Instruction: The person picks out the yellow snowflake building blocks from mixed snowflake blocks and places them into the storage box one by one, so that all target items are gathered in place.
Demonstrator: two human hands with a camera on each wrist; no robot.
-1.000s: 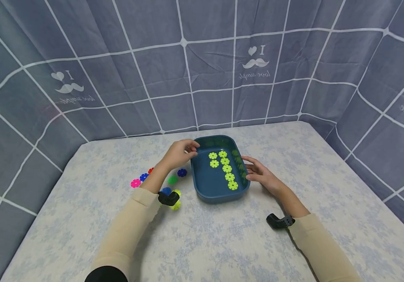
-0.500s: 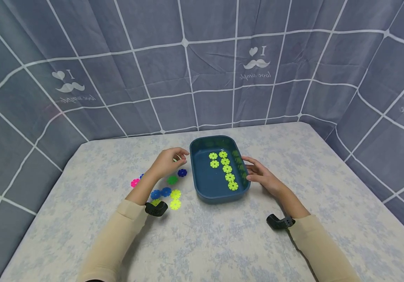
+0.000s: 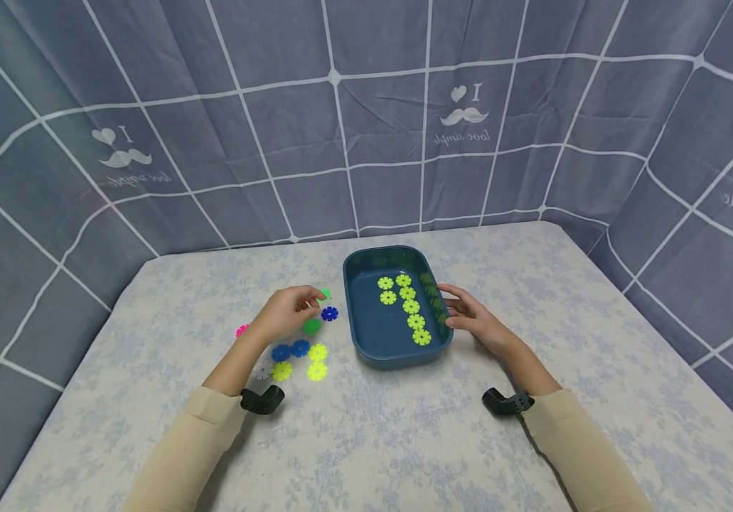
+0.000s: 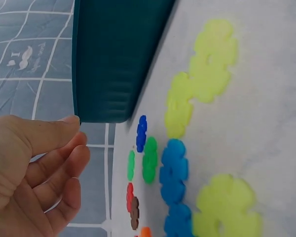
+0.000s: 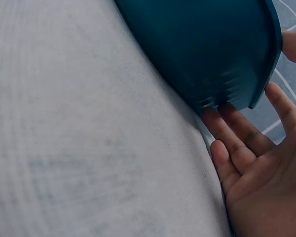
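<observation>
The left hand [image 3: 288, 311] hovers over loose plastic snowflake discs left of a dark teal tray [image 3: 375, 354]. Its fingers [image 4: 64, 163] are loosely bent, with nothing visible between them. Beside its fingertips lie a dark blue disc [image 3: 330, 313] and a green disc [image 3: 311, 326]. Inside the tray, several yellow-green discs [image 3: 412, 306] lie flat, mostly in a slanting row. At the tray's right side, the right hand [image 3: 478, 318] touches it with relaxed fingers. Its fingertips meet the outer wall in the right wrist view, and its thumb [image 5: 293, 47] is at the rim.
Nearer the person lie blue discs [image 3: 281, 353], yellow discs [image 3: 318, 371] and a whitish disc [image 3: 264, 371]. A pink disc [image 3: 242, 331] is partly hidden by the left hand. A pale patterned cloth [image 3: 366, 441] covers the table; a grey-blue curtain [image 3: 379, 128] hangs behind it.
The left hand has moved from the tray's left rim leftward and nearer the person, over the loose discs. The right hand stays at the tray's right side.
</observation>
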